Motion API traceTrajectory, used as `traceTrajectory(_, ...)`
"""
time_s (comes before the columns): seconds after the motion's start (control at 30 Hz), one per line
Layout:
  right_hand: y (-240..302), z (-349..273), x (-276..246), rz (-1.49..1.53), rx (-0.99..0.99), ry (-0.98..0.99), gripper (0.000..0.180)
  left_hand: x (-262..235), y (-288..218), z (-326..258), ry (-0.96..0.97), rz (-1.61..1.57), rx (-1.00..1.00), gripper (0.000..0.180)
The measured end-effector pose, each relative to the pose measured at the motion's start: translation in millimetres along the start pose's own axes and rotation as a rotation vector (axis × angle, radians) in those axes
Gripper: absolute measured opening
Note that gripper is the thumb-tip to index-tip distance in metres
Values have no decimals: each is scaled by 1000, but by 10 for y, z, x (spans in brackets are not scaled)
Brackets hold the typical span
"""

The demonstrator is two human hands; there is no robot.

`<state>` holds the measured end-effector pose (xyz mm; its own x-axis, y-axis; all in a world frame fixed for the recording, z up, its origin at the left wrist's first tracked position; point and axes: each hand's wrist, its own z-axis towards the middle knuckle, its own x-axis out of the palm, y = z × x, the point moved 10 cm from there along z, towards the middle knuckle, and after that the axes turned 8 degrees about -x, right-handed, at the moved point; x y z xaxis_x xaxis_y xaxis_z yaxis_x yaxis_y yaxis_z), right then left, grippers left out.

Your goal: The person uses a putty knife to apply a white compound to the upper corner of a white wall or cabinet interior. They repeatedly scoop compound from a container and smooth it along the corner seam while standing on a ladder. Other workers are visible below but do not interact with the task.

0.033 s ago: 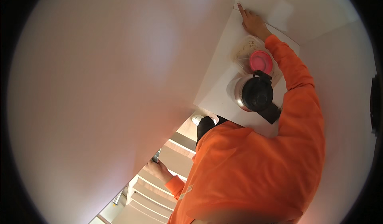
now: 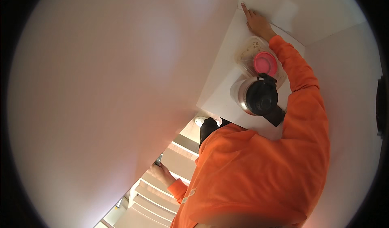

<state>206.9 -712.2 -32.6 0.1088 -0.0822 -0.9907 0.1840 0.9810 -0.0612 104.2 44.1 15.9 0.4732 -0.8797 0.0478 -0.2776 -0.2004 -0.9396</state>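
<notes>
Past the far end of the white shelf (image 2: 221,84), my right hand (image 2: 259,25) points its index finger at the corner, the fingertip at the seam of the wall. Its other fingers are partly bent, and it holds nothing I can see. Below that forearm stand a clear plastic food container (image 2: 248,53) with brown bits, a round pink-red lid (image 2: 265,63), and a steel kettle (image 2: 261,97) with a black lid and handle. At lower left, my left hand (image 2: 161,174) is closed on a small dark glossy object (image 2: 158,160), partly hidden by the large panel.
A large pale panel (image 2: 109,86) fills the left side, close to the shelf and my left hand. White walls (image 2: 344,78) enclose the right and the back. Below on the left, stair-like pale bands (image 2: 156,199) and a white shoe (image 2: 199,121) show.
</notes>
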Motion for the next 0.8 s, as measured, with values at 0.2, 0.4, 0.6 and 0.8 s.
traceTrajectory(0.2, -122, 142, -42, -121, -37, -175, 71, 76, 37, -70, -133, 4, -35, 25)
traceTrajectory(0.4, -110, 212, -80, -130, -60, -124, 79, 154, 41, -143, -98, 16, -81, 21)
traceTrajectory(0.6, -101, 213, -160, -109, -65, -172, 86, 163, 71, -182, -145, -10, -58, 19)
traceTrajectory(0.8, -111, 209, -167, -117, -70, -206, 84, 210, 72, -196, -112, -23, -47, 18)
